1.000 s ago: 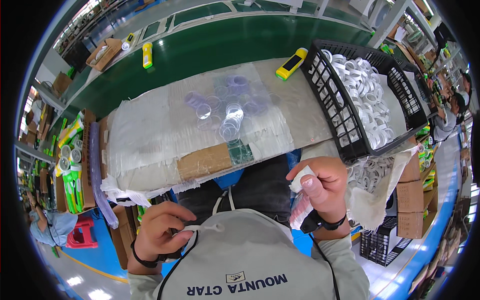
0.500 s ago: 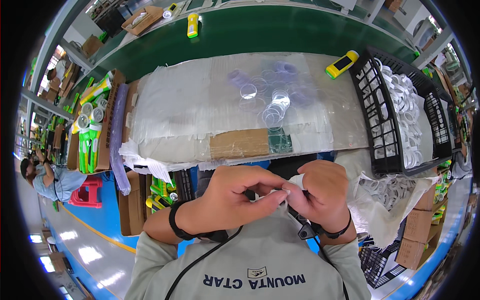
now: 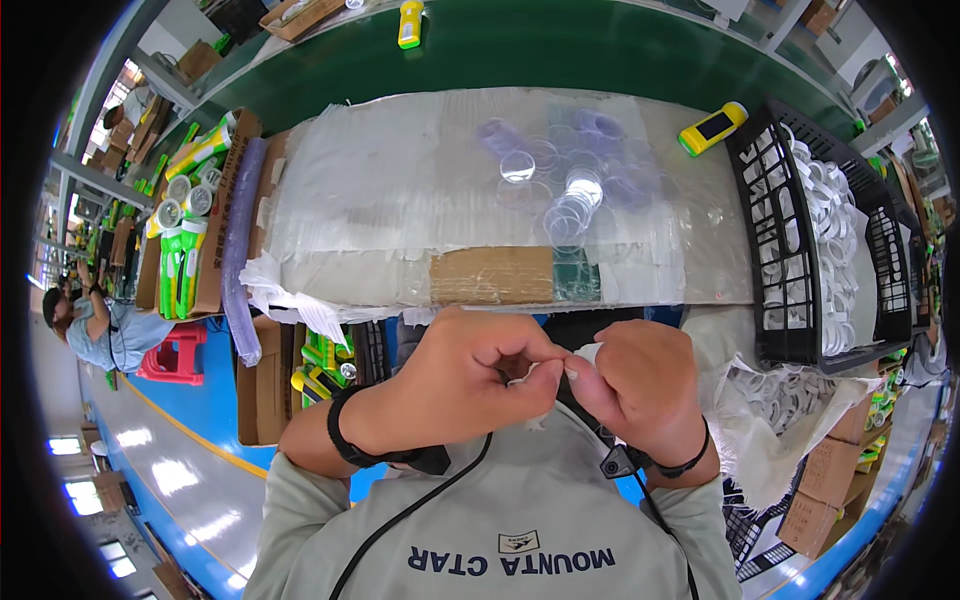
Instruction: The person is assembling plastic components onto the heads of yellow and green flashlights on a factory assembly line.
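Note:
My left hand [image 3: 470, 375] is closed, thumb and forefinger pinched, with a bit of a small white piece [image 3: 520, 381] showing under the curled fingers. Right beside it, fingertips meeting, my right hand [image 3: 640, 385] is curled shut round a white piece [image 3: 586, 353] that looks like part of a plastic ring. Fingers cover most of both, so I cannot tell whether they are one thing. Both hands are in front of my chest, at the near edge of the table. Thin clear discs [image 3: 570, 215] lie loosely piled on the plastic-covered tabletop [image 3: 370, 200].
A black crate [image 3: 770, 250] of white rings [image 3: 825, 240] stands at the right, with a sack of more rings [image 3: 775, 395] below. Yellow-green flashlights fill a carton [image 3: 225, 230] at the left. A yellow device [image 3: 713, 128] lies at the far right, another flashlight [image 3: 410, 25] beyond the table.
My view has shifted a little, so the table's things sit further right. My hands stay together, with the left fingers slightly re-placed and less of the white piece showing between the fingertips.

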`<control>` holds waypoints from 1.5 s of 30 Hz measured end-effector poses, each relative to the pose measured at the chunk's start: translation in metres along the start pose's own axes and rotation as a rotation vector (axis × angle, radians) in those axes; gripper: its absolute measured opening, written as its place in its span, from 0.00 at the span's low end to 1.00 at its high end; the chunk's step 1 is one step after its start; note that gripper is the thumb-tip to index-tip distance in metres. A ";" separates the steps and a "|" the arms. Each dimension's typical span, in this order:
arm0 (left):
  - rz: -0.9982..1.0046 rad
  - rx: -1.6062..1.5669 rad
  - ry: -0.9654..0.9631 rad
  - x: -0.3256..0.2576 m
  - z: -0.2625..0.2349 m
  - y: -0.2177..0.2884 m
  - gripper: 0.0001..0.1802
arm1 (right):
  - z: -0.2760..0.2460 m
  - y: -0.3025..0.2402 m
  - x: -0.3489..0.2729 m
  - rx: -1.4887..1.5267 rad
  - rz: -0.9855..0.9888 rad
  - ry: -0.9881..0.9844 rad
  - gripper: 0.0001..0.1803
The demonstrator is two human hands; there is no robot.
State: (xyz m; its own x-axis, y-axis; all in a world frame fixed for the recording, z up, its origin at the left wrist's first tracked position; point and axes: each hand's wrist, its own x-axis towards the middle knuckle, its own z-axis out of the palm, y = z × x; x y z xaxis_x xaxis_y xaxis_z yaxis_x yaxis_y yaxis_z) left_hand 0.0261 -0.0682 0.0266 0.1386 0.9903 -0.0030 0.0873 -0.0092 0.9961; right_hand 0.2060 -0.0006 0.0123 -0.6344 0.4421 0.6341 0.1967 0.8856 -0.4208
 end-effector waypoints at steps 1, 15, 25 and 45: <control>0.035 0.011 -0.005 0.000 -0.001 -0.001 0.02 | 0.001 0.002 -0.001 0.143 0.079 -0.030 0.15; 0.173 -0.467 -0.029 -0.014 0.000 -0.013 0.18 | 0.023 0.004 -0.042 1.112 0.502 -0.248 0.35; 0.407 0.354 -0.033 -0.019 0.008 -0.043 0.34 | 0.021 0.003 -0.066 1.130 0.592 0.395 0.30; 0.923 0.846 0.129 -0.048 0.052 -0.090 0.17 | 0.057 -0.063 -0.125 1.215 0.756 -0.025 0.36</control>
State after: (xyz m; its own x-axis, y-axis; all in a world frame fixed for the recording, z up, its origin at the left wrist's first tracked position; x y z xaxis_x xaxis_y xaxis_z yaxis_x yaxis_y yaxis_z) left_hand 0.0633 -0.1222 -0.0680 0.3921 0.5735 0.7193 0.6195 -0.7426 0.2544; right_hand 0.2303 -0.1195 -0.0773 -0.6835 0.7300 0.0055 -0.2553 -0.2320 -0.9386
